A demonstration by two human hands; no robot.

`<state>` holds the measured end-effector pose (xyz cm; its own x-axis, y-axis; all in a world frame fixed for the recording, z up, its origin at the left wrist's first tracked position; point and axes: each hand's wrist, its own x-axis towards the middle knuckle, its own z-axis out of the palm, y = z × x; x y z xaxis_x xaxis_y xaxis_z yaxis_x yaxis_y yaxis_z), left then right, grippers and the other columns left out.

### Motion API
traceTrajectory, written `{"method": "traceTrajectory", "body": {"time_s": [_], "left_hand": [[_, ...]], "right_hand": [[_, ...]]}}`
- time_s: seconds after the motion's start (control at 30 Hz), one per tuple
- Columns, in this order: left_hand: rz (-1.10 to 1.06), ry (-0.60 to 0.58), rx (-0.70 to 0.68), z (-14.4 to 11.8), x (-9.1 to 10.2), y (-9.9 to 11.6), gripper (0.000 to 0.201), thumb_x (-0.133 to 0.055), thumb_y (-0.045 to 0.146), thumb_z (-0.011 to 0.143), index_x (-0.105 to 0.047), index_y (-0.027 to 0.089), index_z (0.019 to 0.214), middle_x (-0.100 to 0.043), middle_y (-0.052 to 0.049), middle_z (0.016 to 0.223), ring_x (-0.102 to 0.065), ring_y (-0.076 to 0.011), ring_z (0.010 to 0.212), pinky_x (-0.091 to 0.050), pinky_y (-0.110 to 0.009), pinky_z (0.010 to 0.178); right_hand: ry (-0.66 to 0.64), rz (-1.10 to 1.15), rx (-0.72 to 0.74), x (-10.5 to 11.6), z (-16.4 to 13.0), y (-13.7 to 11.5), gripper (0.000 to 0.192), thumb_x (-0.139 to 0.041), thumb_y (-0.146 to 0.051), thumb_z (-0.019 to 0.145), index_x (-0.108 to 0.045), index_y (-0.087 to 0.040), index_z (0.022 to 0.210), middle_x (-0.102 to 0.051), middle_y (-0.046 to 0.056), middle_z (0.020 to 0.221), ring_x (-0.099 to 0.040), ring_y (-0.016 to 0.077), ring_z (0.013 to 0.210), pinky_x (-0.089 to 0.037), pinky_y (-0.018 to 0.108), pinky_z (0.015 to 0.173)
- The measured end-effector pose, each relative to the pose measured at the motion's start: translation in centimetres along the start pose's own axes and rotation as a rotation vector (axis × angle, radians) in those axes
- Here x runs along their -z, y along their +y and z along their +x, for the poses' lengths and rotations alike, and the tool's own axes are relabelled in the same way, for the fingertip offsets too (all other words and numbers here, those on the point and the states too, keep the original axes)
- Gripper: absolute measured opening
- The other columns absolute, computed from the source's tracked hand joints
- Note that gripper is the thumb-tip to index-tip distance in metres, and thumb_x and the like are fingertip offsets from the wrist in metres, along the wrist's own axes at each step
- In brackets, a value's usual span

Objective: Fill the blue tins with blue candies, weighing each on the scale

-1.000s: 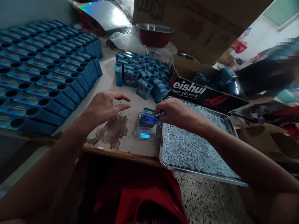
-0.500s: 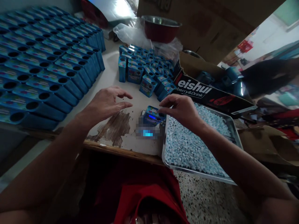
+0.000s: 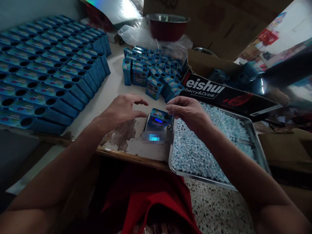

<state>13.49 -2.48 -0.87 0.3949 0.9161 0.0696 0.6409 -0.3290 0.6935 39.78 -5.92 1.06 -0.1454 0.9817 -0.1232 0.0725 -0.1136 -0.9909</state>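
Both hands have closed in on the small blue tin point(image 3: 159, 117) (it sits beside the tray of pale blue candies point(image 3: 253, 130)), the left hand point(image 3: 123, 109) and right hand point(image 3: 188, 112) empty, fingers loosely spread.

Table point(image 3: 114, 87), pale top, worn brown patch at near edge. Rows of blue boxes point(image 3: 48, 74) at left; upright tins point(image 3: 153, 70) centre-rear; pellet tray point(image 3: 253, 136) overhanging near-right edge.

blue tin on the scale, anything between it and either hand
Nothing visible. The blue tin sits on the small scale with the left hand and right hand hovering open on either side, only bare gaps between.
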Motion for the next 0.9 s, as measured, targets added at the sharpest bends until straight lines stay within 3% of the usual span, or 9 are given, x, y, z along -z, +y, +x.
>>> {"method": "traceTrajectory", "body": {"time_s": [0.3,0.5,0.63,0.73,0.83,0.9], "left_hand": [[-0.026,-0.009,-0.028,0.3,-0.5,0.2,0.045,-0.091,0.035,0.077,-0.083,0.027,0.121,-0.08,-0.005,0.12,-0.072,-0.0276,0.108,-0.056,-0.038,0.099],[-0.002,-0.033,-0.001,0.3,-0.3,-0.2,0.046,-0.089,0.044,0.079,-0.083,0.028,0.122,-0.079,-0.005,0.121,-0.072,-0.0281,0.111,-0.055,-0.036,0.099],[0.008,-0.043,-0.022,0.4,-0.4,-0.5,0.048,-0.088,0.048,0.08,-0.083,0.029,0.123,-0.079,-0.004,0.12,-0.071,-0.0285,0.114,-0.053,-0.035,0.101],[0.025,-0.051,-0.031,0.4,-0.4,-0.3,0.048,-0.087,0.045,0.079,-0.082,0.027,0.124,-0.079,-0.004,0.12,-0.071,-0.0281,0.112,-0.052,-0.036,0.102],[0.03,-0.043,-0.014,0.3,0.0,-0.3,0.046,-0.087,0.041,0.081,-0.082,0.026,0.124,-0.079,-0.004,0.12,-0.07,-0.0255,0.107,-0.052,-0.035,0.099],[0.031,-0.012,-0.009,0.1,0.4,-0.5,0.043,-0.088,0.041,0.082,-0.082,0.027,0.122,-0.078,-0.002,0.119,-0.068,-0.0233,0.104,-0.051,-0.034,0.096]], "right_hand": [[0.028,0.095,-0.057,-0.6,0.3,-0.1,0.044,-0.105,-0.04,0.055,-0.076,-0.018,0.081,-0.071,-0.001,0.069,-0.063,0.0107,0.061,-0.045,0.021,0.052],[0.056,0.075,-0.011,-0.2,0.0,0.5,0.04,-0.102,-0.037,0.061,-0.077,-0.02,0.087,-0.078,0.001,0.079,-0.076,0.0175,0.073,-0.052,0.022,0.053],[0.057,-0.117,0.238,-0.7,-0.6,1.4,0.021,-0.094,-0.028,0.074,-0.08,-0.022,0.089,-0.081,0.0,0.087,-0.074,0.0163,0.075,-0.059,0.027,0.066],[0.097,-0.345,0.391,-0.4,-1.4,1.4,0.015,-0.089,-0.027,0.081,-0.083,-0.025,0.094,-0.082,0.001,0.095,-0.076,0.0196,0.088,-0.06,0.031,0.074],[0.297,-0.525,0.474,2.1,-2.5,1.5,0.006,-0.078,-0.028,0.093,-0.081,-0.024,0.097,-0.081,0.003,0.1,-0.075,0.0211,0.092,-0.058,0.033,0.075],[0.323,-0.692,0.412,4.5,-3.8,2.5,0.011,-0.07,-0.029,0.099,-0.079,-0.023,0.097,-0.08,0.004,0.099,-0.074,0.0214,0.088,-0.058,0.035,0.076]]}}
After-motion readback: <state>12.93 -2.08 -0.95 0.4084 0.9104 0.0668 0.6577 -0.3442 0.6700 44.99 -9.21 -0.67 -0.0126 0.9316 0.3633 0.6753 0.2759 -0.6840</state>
